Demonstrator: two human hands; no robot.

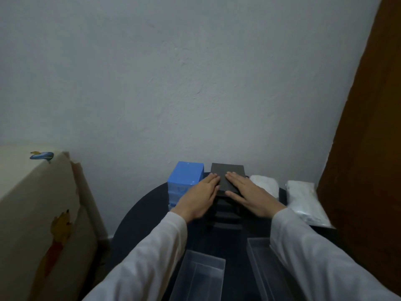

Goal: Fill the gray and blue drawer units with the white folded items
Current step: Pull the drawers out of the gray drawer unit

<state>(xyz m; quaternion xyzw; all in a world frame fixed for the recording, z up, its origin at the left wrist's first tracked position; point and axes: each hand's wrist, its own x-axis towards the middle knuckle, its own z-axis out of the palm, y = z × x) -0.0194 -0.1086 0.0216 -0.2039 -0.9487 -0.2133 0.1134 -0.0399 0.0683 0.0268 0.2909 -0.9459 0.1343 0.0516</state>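
No text, label, brand or number can be read anywhere; the cloth (43,203) at left bears only cartoon pictures, no legible words.

Dark round table (143,205) — drawer units (185,179), trays (199,272)

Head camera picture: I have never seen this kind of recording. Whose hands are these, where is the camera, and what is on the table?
There is no machine here. A person wears one wide-angle camera on the head, looking forward and down, so the white sleeves are their own arms. The left hand and right hand lie flat, fingers straight, on top of the gray drawer unit; neither has a grip on anything. The blue drawer unit stands just left of it on the dark round table. To the right lie white folded items and a clear bag. Nearest the camera sit two clear drawers, apparently empty.
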